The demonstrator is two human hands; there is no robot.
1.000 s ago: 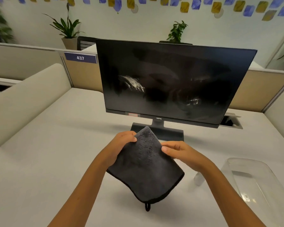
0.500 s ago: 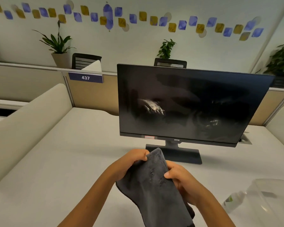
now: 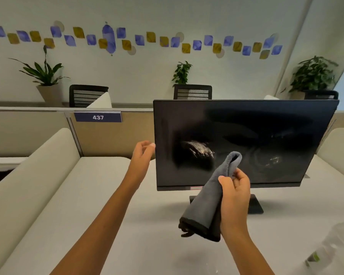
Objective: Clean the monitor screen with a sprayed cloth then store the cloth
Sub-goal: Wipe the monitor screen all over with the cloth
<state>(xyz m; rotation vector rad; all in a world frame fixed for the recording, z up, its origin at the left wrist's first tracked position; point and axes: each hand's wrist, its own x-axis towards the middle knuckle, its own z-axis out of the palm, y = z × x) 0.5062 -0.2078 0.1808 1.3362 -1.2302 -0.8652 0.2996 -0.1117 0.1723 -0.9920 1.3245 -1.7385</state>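
Observation:
A black monitor (image 3: 266, 135) stands on the white desk (image 3: 87, 215), its dark screen showing smudges and a shiny streak left of centre. My right hand (image 3: 234, 195) grips a folded grey cloth (image 3: 207, 205) and holds it up in front of the screen's lower middle; whether the cloth touches the glass I cannot tell. My left hand (image 3: 142, 153) is raised at the monitor's left edge, fingers apart, fingertips right at the bezel.
A clear plastic container (image 3: 338, 241) and a blurred spray bottle (image 3: 314, 259) sit at the lower right. Cream padded dividers (image 3: 34, 175) flank the desk. A partition with a "437" sign (image 3: 97, 117), chairs and plants stand behind.
My left hand let go of the cloth and rose to the monitor's left edge. My right hand lifted the folded cloth up to the screen. The view tilted upward.

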